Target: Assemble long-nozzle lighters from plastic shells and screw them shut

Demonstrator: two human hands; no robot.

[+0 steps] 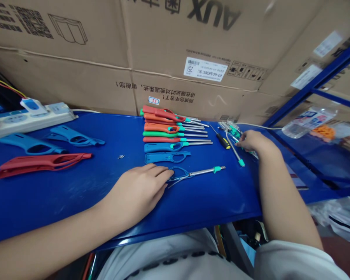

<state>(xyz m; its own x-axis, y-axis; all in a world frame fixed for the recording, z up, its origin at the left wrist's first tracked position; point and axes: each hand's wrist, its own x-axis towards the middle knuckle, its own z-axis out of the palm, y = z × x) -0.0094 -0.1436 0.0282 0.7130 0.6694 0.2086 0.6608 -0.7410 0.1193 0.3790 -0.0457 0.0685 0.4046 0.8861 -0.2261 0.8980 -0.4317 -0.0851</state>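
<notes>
My left hand (141,186) is closed over the handle of a blue long-nosed gas lighter (179,173) lying on the blue table. The handle's rear is hidden under my fingers; its metal tube (204,172) with a green collar points right. My right hand (252,140) reaches into a pile of metal lighter tubes with green parts (231,128), fingers pinched together at its edge. What they hold, if anything, is hidden. One loose tube (236,151) lies left of that hand, beside a black-and-yellow screwdriver (223,141). An empty blue lighter shell half (167,157) rests just behind my left hand.
A row of red, orange, green and blue lighters (163,134) lies at the back. Blue shells (32,144) and red shells (43,163) lie left, near a power strip (32,118). Tiny screws (121,156) sit mid-table. A cardboard wall (105,70) stands behind; a plastic bottle (307,121) lies right.
</notes>
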